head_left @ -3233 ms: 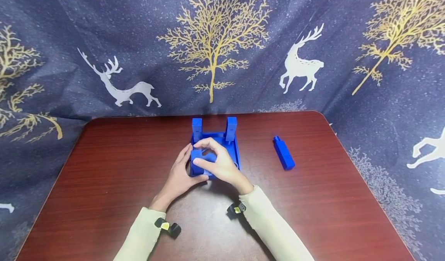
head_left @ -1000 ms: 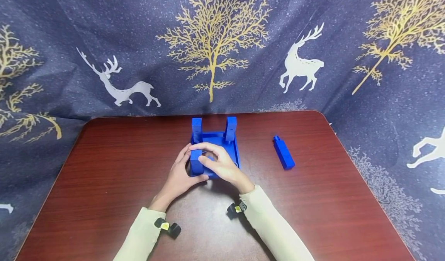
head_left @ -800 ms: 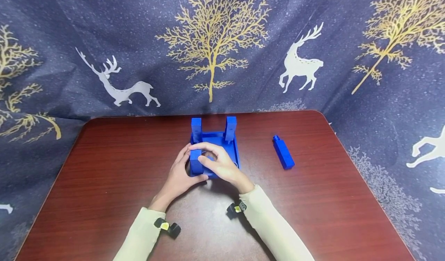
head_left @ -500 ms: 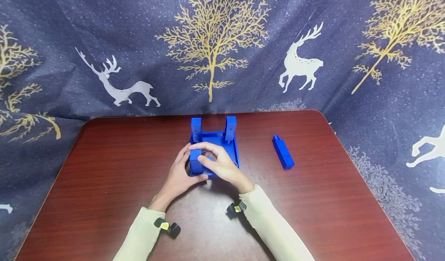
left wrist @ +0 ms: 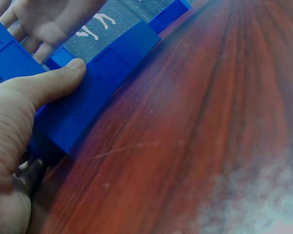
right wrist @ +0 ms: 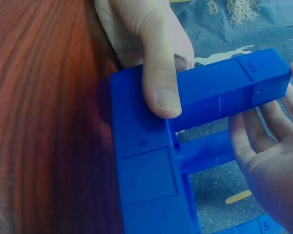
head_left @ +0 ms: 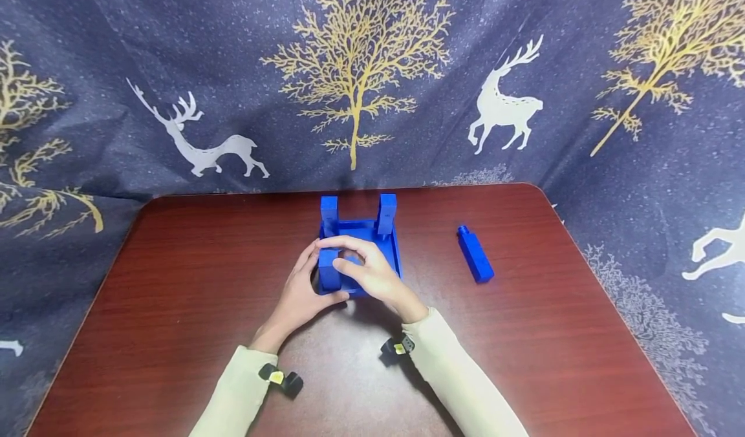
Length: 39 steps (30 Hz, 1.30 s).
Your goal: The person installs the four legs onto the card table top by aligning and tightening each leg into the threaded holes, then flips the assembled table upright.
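Note:
A blue square frame-like base [head_left: 398,256] with raised edges rests on the table, blue square legs standing at three of its corners. My left hand [head_left: 302,295] grips its near left corner, the thumb [right wrist: 161,92] along the front edge and the fingers round the left side. My right hand [head_left: 375,272] holds the upper part of the near left leg [head_left: 330,277], thumb on its right side and index finger reaching behind. This leg stands upright on the corner, its top marked with small raised numbers in the right wrist view. Its foot is hidden by the base's edge.
Two other legs, the far left one [head_left: 329,216] and the far right one [head_left: 387,214], rise from the base's back corners. A loose blue leg [head_left: 476,256] with a threaded end lies to the right on the brown table [head_left: 192,308]. A patterned cloth [head_left: 233,68] hangs behind.
My right hand has shifted round the near left leg: the thumb moved from its front face to its right side, the index finger further left behind it. The left hand has stayed put.

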Available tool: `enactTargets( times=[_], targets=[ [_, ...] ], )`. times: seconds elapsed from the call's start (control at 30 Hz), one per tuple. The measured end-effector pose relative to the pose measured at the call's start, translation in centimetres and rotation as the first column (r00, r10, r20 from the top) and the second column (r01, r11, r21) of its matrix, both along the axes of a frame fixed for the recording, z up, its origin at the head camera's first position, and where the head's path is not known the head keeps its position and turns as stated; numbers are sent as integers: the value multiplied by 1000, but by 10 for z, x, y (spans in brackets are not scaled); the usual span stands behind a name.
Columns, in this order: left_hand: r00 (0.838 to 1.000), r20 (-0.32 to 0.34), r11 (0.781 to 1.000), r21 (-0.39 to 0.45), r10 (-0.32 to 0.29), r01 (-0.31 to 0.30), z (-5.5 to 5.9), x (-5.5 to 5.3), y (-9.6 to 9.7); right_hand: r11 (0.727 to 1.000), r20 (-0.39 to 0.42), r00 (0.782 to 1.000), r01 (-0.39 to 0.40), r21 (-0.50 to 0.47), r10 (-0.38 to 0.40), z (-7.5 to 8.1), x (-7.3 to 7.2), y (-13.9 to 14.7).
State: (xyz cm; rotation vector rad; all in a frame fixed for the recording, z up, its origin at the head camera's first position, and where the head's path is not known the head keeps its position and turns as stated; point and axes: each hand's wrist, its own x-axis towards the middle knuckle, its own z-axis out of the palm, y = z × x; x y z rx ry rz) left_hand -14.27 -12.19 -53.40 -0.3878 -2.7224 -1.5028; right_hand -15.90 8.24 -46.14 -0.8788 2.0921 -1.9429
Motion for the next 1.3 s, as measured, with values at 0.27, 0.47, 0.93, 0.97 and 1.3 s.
enactTargets(
  times=[0.27,0.47,0.93,0.97,1.3],
  targets=[
    [1000,-8,1000,0,-7,7,1,-1,-1,999,-88,996,23,-33,-26,15,2,4],
    [1000,-19,1000,14,-9,9,2,-2,-1,994,-169,981,82,-78,-94,29,6,17],
    [1000,3,1000,-6,-8,8,2,-1,1,911,-212,887,385,-150,-410,41,20,89],
    [1000,2,1000,-5,-10,10,2,-1,1,902,-202,881,401,-158,-427,40,20,96],
    [1000,21,1000,-11,-5,6,2,0,0,816,-164,812,509,-273,-561,34,20,154]
  ],
)
